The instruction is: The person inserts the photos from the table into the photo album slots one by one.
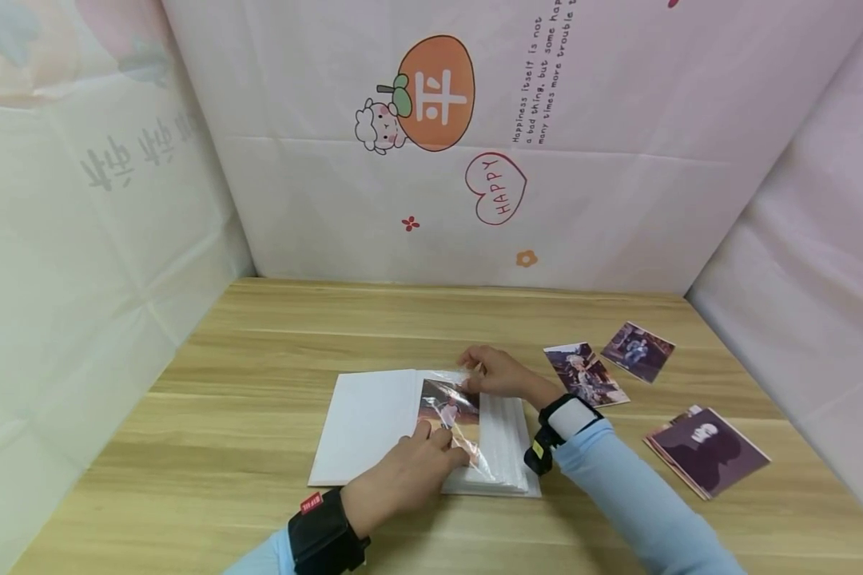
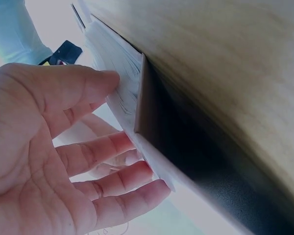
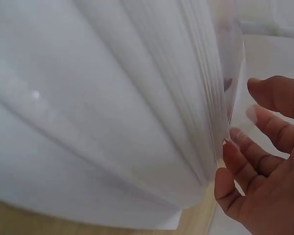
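Observation:
An opened photo album (image 1: 367,423) lies on the table, its white inner cover at the left and a stack of clear-sleeved pages at the right. In the top sleeve sits a photo (image 1: 467,410) of a figure, under shiny plastic. My left hand (image 1: 406,475) rests its fingers on the lower left of this photo page; in the left wrist view they are spread and gently bent beside the album's edge. At the top of the sleeve is my right hand (image 1: 502,374), its bent fingertips touching the page edge. Its thumb (image 3: 272,93) stands off from the pages in the right wrist view.
Two loose photos, one of a light-haired figure (image 1: 582,374) and a darker one (image 1: 638,351), lie right of the album. Nearer the front right is a small photo stack (image 1: 719,451). Printed cloth (image 1: 316,216) walls in the wooden table (image 1: 208,431).

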### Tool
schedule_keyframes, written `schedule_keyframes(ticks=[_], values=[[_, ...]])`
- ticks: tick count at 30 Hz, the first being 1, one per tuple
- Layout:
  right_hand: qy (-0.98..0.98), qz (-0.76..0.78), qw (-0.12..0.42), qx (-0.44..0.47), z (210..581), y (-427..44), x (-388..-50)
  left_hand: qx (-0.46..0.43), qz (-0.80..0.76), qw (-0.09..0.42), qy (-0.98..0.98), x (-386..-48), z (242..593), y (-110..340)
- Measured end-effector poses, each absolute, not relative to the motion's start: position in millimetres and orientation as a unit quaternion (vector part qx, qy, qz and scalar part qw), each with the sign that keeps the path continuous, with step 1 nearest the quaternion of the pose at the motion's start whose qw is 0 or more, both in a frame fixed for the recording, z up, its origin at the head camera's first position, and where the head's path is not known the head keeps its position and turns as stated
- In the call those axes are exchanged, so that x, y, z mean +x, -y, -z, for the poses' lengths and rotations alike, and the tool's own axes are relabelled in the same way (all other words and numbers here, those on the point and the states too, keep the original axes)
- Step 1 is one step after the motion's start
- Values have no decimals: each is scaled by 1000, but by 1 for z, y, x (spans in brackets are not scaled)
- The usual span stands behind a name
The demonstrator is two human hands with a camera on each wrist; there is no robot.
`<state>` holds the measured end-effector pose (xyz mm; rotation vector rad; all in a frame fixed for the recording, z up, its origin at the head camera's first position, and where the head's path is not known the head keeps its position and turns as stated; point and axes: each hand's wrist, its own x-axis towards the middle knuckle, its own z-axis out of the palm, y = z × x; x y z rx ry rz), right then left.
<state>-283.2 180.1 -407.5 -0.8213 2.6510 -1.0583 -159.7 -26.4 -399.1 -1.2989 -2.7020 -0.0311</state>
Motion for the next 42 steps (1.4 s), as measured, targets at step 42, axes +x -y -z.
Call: schedule_keyframes(ticks=[42], values=[[-935, 149, 105, -305, 409, -233, -183, -434, 28, 14, 900, -167, 397, 28]])
